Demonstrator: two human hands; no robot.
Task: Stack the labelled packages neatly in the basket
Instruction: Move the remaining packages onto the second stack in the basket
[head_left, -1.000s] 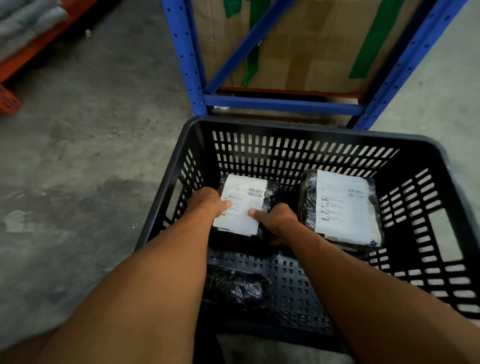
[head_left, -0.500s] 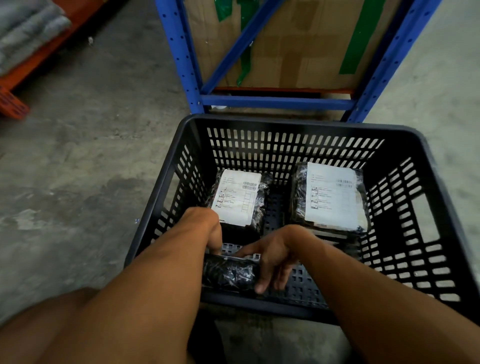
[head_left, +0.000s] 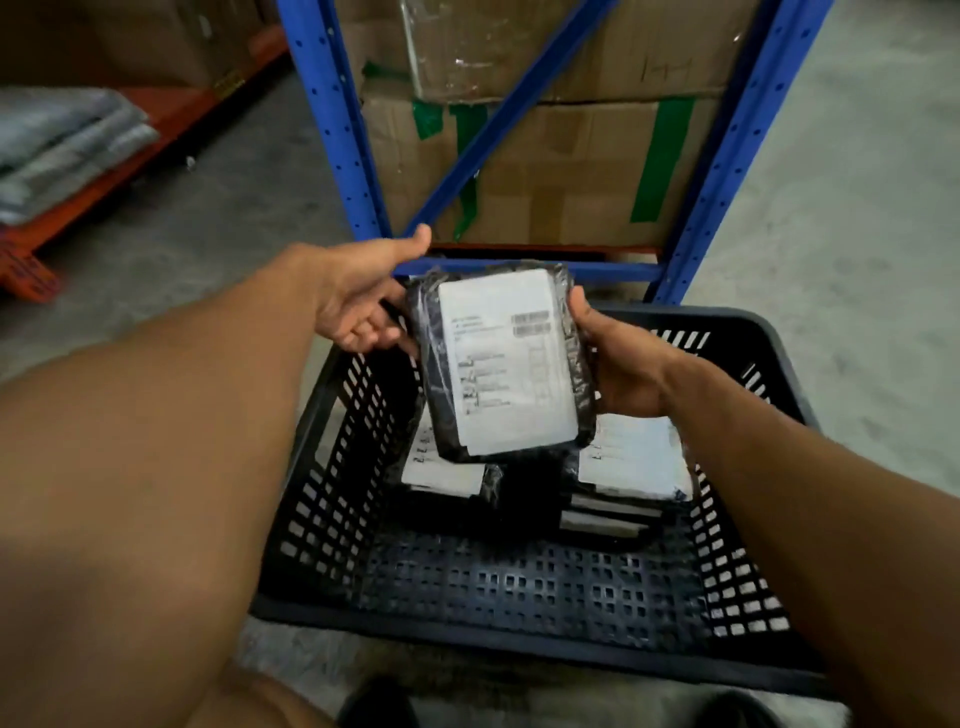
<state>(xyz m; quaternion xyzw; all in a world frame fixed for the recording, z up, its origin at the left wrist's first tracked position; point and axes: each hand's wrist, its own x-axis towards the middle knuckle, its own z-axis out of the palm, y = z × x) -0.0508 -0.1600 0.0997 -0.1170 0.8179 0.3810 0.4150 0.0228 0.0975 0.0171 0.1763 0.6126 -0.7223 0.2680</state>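
A black plastic-wrapped package with a white label hangs above the black slatted basket, label facing me. My left hand grips its upper left edge and my right hand grips its right edge. Below it, inside the basket, a labelled package lies at the far left. A stack of labelled packages lies at the far right.
The basket sits on a grey concrete floor. Behind it stands a blue steel rack holding taped cardboard boxes. An orange shelf with grey folded bundles runs along the far left. The near half of the basket floor shows bare.
Both hands dropped from the far-left package to a black package at the basket's near edge, then lifted it up above the basket with its label facing me.
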